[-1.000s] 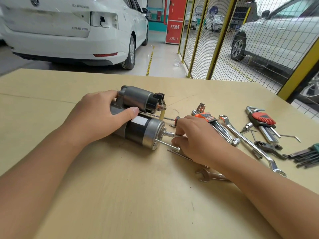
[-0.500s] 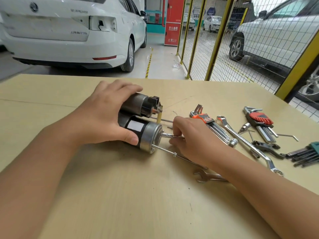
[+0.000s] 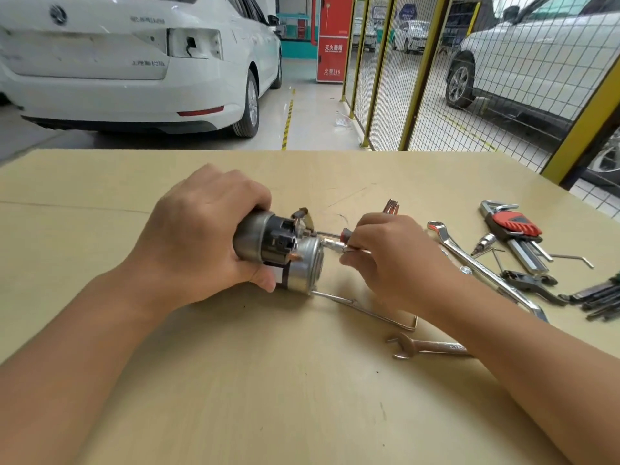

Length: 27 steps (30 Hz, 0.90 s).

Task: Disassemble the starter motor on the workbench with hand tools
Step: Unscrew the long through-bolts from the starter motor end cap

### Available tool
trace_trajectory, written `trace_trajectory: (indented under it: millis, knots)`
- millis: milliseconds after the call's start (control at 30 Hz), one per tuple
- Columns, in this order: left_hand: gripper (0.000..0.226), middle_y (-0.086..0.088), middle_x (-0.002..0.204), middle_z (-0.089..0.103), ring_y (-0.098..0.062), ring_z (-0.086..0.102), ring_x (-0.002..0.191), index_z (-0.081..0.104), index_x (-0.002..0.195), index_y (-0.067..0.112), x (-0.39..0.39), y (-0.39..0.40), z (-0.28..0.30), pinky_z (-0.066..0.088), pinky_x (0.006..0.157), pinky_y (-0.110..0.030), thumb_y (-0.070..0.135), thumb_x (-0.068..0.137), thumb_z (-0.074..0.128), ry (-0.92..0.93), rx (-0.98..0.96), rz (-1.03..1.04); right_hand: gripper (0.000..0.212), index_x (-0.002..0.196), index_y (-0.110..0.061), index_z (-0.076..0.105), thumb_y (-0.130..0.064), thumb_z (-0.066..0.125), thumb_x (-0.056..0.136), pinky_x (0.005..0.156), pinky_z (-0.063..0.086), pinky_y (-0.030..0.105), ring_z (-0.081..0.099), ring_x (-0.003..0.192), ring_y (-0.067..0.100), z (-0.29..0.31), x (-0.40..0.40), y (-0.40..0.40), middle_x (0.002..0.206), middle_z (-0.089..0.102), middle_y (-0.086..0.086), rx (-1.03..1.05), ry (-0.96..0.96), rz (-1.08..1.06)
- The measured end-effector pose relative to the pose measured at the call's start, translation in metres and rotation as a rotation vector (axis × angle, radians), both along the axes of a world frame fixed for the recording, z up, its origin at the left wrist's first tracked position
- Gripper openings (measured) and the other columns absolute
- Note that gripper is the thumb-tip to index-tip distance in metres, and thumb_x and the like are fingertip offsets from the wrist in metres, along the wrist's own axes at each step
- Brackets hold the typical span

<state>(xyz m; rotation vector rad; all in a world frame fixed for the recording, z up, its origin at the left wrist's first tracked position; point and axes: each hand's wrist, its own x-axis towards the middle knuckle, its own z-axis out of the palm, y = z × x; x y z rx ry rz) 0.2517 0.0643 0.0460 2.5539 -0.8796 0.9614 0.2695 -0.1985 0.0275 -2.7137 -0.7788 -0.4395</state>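
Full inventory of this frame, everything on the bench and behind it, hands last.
starter motor: 1, silver and black, bench centre, held up by the left hand
long through bolt: 1, silver, sticking out of the motor's end cap, lying along the bench
open-end wrench: 1, bronze-grey, near side, partly under the right forearm
long wrench: 1, chrome, right of the right hand
hex key set: 1, red holder, far right
dark hex keys: several, right edge, cut off
workbench: 1, tan
white cars: 2 close, beyond the bench
mesh fence: yellow posts, right background
red cabinet: 1, background
left hand: grips the motor body
right hand: pinches a small tool at the end cap
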Motion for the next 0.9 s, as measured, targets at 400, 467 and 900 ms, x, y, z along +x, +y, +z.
trace_trajectory:
  millis: [400, 467, 900]
  knots:
    - [0.061, 0.012, 0.092, 0.070, -0.024, 0.061, 0.081, 0.069, 0.105, 0.033, 0.007, 0.000, 0.002, 0.053, 0.070, -0.047, 0.070, 0.058, 0.080, 0.136, 0.005, -0.051, 0.029, 0.098, -0.010, 0.065, -0.029, 0.044, 0.105, 0.060, 0.026, 0.031, 0.056, 0.085, 0.030, 0.001, -0.001, -0.002, 0.100, 0.055, 0.004, -0.110, 0.040, -0.039]
    - [0.063, 0.008, 0.090, 0.071, -0.026, 0.060, 0.078, 0.073, 0.103, 0.023, 0.008, 0.000, 0.001, 0.053, 0.068, -0.046, 0.063, 0.057, 0.085, 0.104, 0.021, -0.067, 0.022, 0.089, -0.015, 0.056, -0.030, 0.048, 0.103, 0.063, 0.037, 0.036, 0.056, 0.081, 0.030, 0.004, -0.003, -0.001, 0.094, 0.054, 0.001, -0.120, 0.013, -0.063]
    - [0.064, 0.012, 0.097, 0.071, -0.028, 0.059, 0.083, 0.075, 0.106, 0.025, 0.000, -0.002, 0.001, 0.050, 0.076, -0.049, 0.054, 0.052, 0.091, 0.154, -0.066, -0.118, 0.030, 0.088, -0.008, 0.061, -0.025, 0.042, 0.105, 0.080, 0.045, 0.043, 0.052, 0.084, 0.026, 0.003, -0.016, -0.007, 0.095, 0.050, 0.006, -0.142, 0.161, 0.051]
